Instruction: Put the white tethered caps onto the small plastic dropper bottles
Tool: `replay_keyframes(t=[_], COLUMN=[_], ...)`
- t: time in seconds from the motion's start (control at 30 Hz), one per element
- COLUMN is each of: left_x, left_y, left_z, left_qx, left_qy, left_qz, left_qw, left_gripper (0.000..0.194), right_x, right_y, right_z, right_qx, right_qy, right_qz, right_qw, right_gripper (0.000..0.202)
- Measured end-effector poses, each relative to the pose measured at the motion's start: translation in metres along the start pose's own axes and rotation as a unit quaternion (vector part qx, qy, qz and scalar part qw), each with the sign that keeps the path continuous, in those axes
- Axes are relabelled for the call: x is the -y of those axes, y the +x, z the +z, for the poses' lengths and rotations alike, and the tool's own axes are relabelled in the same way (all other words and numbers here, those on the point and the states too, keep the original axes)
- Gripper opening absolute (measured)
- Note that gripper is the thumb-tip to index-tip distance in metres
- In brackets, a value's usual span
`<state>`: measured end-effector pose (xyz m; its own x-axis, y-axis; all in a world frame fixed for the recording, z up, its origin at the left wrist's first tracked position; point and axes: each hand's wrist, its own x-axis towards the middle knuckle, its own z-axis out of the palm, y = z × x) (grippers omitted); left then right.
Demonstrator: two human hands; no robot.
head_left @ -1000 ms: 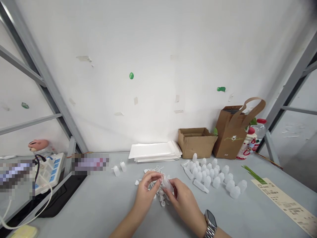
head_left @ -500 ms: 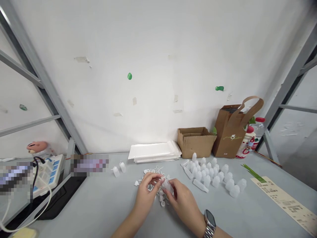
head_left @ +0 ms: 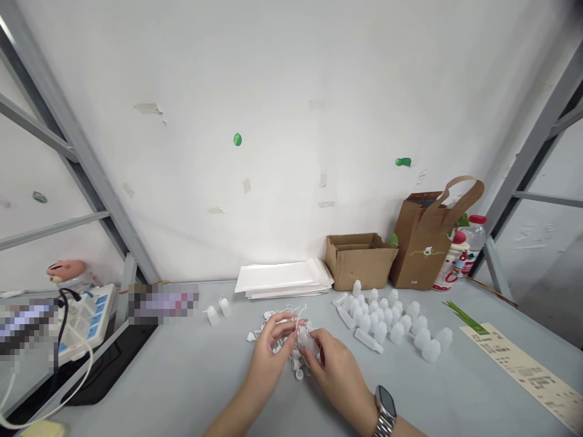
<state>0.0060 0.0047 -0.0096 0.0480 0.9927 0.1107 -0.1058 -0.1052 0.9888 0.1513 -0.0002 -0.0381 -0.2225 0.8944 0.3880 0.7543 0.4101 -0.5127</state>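
My right hand (head_left: 334,364) is closed on a small translucent plastic bottle (head_left: 308,341), tilted with its neck end toward my other hand. My left hand (head_left: 273,349) pinches a white cap with a thin strap (head_left: 299,317) against the bottle's mouth; whether the cap is seated cannot be made out. Beneath both hands lies a pile of loose white caps (head_left: 298,366), partly hidden by the fingers. Several similar uncapped bottles (head_left: 380,331) stand to the right, some lying down. Two capped bottles (head_left: 218,311) are on the left side of the table.
White padded envelopes (head_left: 282,278) lie stacked against the wall. A cardboard box (head_left: 362,267) and a brown paper bag (head_left: 419,252) stand at the back right. At the right lies a printed paper strip (head_left: 523,364); at the left are a power strip (head_left: 93,321) and a black tray-like object (head_left: 109,367).
The white cap's strap now sticks up above my left fingertips, at the bottle's mouth. The bottle has tilted slightly in my right hand; both hands stay nearly in place.
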Motion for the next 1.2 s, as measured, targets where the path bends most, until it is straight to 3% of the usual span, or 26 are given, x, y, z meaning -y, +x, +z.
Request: replay_keyframes(t=[0.17, 0.27, 0.4, 0.5, 0.7, 1.03, 1.2], left_x=[-0.004, -0.009, -0.011, -0.01, -0.009, -0.005, -0.007], left_y=[-0.002, -0.005, -0.007, -0.007, -0.008, -0.007, -0.009], left_z=[0.001, 0.004, 0.007, 0.008, 0.006, 0.003, 0.005], left_qx=[0.036, 0.034, 0.016, 0.02, 0.021, 0.043, 0.047], left_qy=[-0.101, -0.154, -0.208, -0.235, -0.231, -0.221, -0.236], left_qz=[-0.06, -0.096, -0.109, -0.11, -0.112, -0.119, -0.119], left_qw=[0.992, 0.983, 0.972, 0.966, 0.966, 0.967, 0.963], left_gripper=[0.029, 0.03, 0.029, 0.026, 0.022, 0.022, 0.022], right_x=[0.002, 0.003, 0.005, 0.006, 0.008, 0.013, 0.011], right_y=[-0.002, -0.003, -0.002, 0.0, 0.0, -0.006, -0.005], right_z=[0.001, 0.002, 0.003, 0.002, 0.0, -0.004, -0.005], right_qx=[-0.023, -0.056, -0.128, -0.157, -0.15, -0.082, -0.086], right_qy=[0.006, 0.011, -0.044, -0.082, -0.107, -0.002, -0.023], right_qz=[-0.023, -0.078, -0.162, -0.185, -0.183, -0.126, -0.136], right_qw=[0.999, 0.995, 0.977, 0.967, 0.966, 0.989, 0.987], right_gripper=[0.008, 0.013, 0.023, 0.022, 0.022, 0.018, 0.019])
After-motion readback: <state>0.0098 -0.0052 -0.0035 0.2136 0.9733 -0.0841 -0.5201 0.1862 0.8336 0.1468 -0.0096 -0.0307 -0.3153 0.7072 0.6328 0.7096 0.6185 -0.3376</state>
